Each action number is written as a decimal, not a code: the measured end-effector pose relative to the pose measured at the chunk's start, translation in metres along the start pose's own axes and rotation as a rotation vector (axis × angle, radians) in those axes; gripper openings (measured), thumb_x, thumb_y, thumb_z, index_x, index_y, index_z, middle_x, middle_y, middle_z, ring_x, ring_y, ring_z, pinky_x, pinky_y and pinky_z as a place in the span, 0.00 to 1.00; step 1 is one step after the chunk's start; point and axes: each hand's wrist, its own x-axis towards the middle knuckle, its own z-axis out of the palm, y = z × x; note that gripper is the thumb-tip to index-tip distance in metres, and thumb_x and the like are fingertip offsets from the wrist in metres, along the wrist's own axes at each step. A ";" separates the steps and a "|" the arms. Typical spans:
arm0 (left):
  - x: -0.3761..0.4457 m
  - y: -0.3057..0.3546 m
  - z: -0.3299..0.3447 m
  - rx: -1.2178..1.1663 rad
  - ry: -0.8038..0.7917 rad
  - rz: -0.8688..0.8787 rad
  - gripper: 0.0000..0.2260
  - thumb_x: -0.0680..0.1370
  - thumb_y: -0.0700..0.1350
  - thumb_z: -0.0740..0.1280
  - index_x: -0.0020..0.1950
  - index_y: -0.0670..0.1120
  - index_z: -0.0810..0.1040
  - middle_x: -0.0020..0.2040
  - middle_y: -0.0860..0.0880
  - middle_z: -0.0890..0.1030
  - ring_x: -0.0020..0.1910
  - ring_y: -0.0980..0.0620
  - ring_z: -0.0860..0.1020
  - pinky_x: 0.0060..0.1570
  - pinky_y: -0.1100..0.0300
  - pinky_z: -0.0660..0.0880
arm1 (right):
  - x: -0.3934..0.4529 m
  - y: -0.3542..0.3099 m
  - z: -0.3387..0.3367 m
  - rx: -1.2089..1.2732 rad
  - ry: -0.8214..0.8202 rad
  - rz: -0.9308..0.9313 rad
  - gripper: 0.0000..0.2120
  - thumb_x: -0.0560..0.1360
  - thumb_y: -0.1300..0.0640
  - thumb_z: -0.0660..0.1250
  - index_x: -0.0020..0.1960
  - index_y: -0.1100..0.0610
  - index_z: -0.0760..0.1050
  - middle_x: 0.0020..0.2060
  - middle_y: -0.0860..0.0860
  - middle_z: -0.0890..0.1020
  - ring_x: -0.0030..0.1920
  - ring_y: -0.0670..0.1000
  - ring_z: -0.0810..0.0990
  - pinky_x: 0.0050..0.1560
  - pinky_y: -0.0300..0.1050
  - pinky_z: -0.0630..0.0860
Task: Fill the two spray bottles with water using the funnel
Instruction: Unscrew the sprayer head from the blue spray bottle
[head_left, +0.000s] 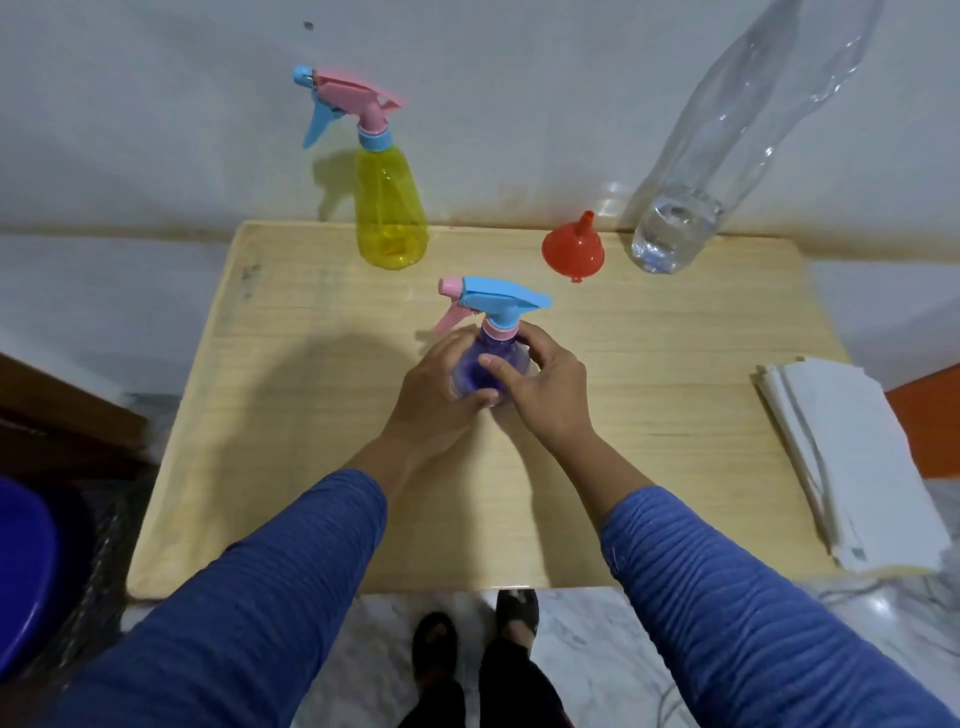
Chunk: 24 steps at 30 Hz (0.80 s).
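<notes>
Purple plastic sits between my palms: the purple spray bottle (488, 371) stands upright at the middle of the wooden table (311, 415), its blue-and-pink trigger head (496, 301) still screwed on. My left hand (441, 395) wraps the body from the left, and my right hand (545, 389) cups it from the right with the fingers curled up near the collar. It looks thin-walled and, I judge, light, so a hard squeeze would dent it and it could tip easily. The firm places to hold are the wide base for steadying and the ribbed collar under the head for twisting.

Far left, the yellow spray bottle (389, 208) stands by the wall, head on too. The red funnel (571, 249) rests mouth-down at the far edge, just beside the clear water bottle (680, 228). That one is tall, soft-sided and only partly filled, so I expect it to buckle and slosh unless held low with a hand under it. Folded white cloths (852, 457) lie at the right edge.
</notes>
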 end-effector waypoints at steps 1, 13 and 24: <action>0.000 -0.004 -0.001 0.001 -0.004 0.000 0.31 0.67 0.57 0.72 0.67 0.46 0.72 0.62 0.54 0.75 0.61 0.59 0.73 0.57 0.76 0.64 | -0.001 0.000 0.002 0.000 0.002 -0.001 0.18 0.69 0.59 0.73 0.59 0.55 0.78 0.52 0.49 0.83 0.49 0.39 0.77 0.51 0.24 0.69; -0.005 -0.010 0.001 -0.035 -0.030 -0.100 0.31 0.70 0.41 0.73 0.71 0.52 0.67 0.60 0.62 0.73 0.55 0.69 0.70 0.52 0.82 0.63 | -0.003 0.003 0.006 -0.008 -0.026 -0.034 0.19 0.71 0.58 0.72 0.61 0.54 0.76 0.52 0.45 0.81 0.51 0.38 0.77 0.53 0.25 0.69; -0.009 -0.008 0.007 -0.047 0.009 -0.098 0.31 0.71 0.40 0.72 0.72 0.51 0.66 0.68 0.55 0.73 0.65 0.58 0.72 0.64 0.68 0.67 | -0.003 -0.009 0.000 0.131 0.031 0.015 0.24 0.66 0.56 0.77 0.60 0.55 0.73 0.54 0.48 0.81 0.57 0.45 0.79 0.59 0.41 0.75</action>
